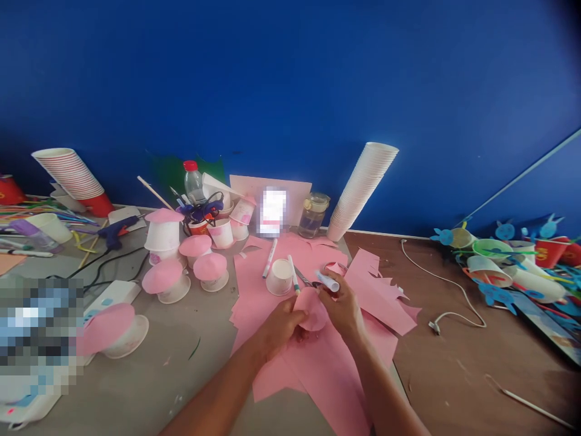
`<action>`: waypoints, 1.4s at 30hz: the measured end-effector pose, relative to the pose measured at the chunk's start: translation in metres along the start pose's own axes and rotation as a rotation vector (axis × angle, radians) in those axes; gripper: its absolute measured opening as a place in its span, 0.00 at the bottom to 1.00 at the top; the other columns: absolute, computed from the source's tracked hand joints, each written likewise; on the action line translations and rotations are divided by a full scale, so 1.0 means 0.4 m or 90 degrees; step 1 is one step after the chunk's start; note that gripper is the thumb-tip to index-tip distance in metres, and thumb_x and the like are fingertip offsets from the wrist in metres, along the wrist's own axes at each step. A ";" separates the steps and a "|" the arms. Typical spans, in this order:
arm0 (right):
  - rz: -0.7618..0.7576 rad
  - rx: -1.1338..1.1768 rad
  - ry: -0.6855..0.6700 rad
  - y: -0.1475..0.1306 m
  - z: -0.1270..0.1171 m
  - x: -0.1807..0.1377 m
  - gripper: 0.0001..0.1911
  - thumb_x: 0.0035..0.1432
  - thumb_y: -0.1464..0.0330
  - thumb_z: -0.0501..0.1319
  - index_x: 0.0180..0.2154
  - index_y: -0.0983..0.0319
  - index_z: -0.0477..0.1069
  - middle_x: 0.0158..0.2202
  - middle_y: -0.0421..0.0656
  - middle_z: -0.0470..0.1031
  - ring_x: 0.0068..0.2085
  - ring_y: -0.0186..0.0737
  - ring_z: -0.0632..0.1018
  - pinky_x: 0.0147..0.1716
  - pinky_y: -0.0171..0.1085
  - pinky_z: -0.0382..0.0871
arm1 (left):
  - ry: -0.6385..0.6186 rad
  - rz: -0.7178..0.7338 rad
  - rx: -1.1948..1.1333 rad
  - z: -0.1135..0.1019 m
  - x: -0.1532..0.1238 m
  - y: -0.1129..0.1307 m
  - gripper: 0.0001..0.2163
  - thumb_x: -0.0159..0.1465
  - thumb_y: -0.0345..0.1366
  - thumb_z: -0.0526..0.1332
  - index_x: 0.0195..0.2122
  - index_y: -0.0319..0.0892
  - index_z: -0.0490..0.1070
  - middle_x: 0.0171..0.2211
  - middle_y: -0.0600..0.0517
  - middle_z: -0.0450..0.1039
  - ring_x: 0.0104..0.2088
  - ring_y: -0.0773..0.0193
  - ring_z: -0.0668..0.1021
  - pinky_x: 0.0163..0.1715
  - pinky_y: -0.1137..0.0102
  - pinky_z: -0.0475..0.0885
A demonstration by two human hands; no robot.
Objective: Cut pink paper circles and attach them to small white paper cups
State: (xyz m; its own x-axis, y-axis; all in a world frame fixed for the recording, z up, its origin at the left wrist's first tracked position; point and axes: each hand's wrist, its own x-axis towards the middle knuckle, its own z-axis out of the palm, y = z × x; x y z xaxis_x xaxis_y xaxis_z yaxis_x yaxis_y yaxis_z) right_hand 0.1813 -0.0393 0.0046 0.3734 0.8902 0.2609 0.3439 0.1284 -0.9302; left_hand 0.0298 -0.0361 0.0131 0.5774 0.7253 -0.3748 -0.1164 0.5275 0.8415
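A round piece of pink paper is pinched at its left side by my left hand, thumb on top. At the upper right edge of the circle, the fingertips of my right hand are closed, with a small white tube in them. Just beyond the circle, scissors show their blades pointing away from me; their handles are partly hidden by my right hand. A white marker lies beside the blades. An upturned white paper cup stands to the left on pink paper sheets.
At left stand several cups with pink paper tops, a glue gun and a power strip. Behind are a lit phone, a glass jar and a leaning cup stack. A white cable and cup crafts lie right.
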 end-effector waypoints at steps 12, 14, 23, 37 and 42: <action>0.037 0.066 0.168 -0.026 0.063 -0.058 0.15 0.54 0.68 0.59 0.45 0.60 0.69 0.36 0.43 0.76 0.33 0.39 0.75 0.31 0.37 0.70 | 0.053 0.104 -0.045 0.012 0.011 -0.022 0.13 0.57 0.44 0.60 0.32 0.38 0.68 0.20 0.54 0.66 0.19 0.69 0.68 0.19 0.73 0.61; 0.030 0.066 0.149 -0.031 0.060 -0.058 0.16 0.53 0.67 0.59 0.46 0.60 0.69 0.33 0.42 0.75 0.31 0.38 0.74 0.30 0.37 0.70 | 0.070 0.106 -0.053 0.009 0.014 -0.023 0.10 0.56 0.40 0.59 0.30 0.38 0.69 0.20 0.54 0.66 0.19 0.69 0.67 0.19 0.73 0.60; -0.082 0.113 0.084 -0.042 -0.021 -0.043 0.13 0.59 0.63 0.57 0.45 0.59 0.70 0.34 0.43 0.75 0.27 0.35 0.74 0.26 0.36 0.69 | 0.085 0.060 -0.064 -0.002 0.014 -0.027 0.08 0.54 0.35 0.55 0.31 0.37 0.69 0.26 0.48 0.73 0.19 0.70 0.66 0.19 0.73 0.61; -0.447 -0.181 -0.056 -0.080 -0.007 -0.044 0.08 0.57 0.72 0.58 0.40 0.59 0.71 0.30 0.42 0.79 0.27 0.39 0.76 0.31 0.41 0.68 | 0.122 0.074 -0.026 0.005 0.003 -0.006 0.14 0.57 0.46 0.59 0.23 0.40 0.62 0.19 0.57 0.58 0.21 0.71 0.63 0.22 0.74 0.58; -0.444 -0.197 -0.063 -0.072 0.000 -0.045 0.07 0.59 0.71 0.57 0.39 0.59 0.70 0.30 0.42 0.80 0.27 0.39 0.77 0.31 0.40 0.67 | 0.095 0.120 -0.016 0.006 0.001 0.001 0.14 0.57 0.44 0.59 0.22 0.41 0.57 0.20 0.59 0.52 0.22 0.72 0.57 0.23 0.75 0.55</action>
State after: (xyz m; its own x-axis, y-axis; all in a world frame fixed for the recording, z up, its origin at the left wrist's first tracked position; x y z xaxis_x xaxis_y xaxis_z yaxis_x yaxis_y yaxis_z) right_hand 0.1648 -0.0589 0.0267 -0.0925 0.6852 0.7224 0.7020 0.5594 -0.4408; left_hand 0.0321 -0.0367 0.0141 0.4178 0.8685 -0.2668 -0.2318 0.3858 0.8930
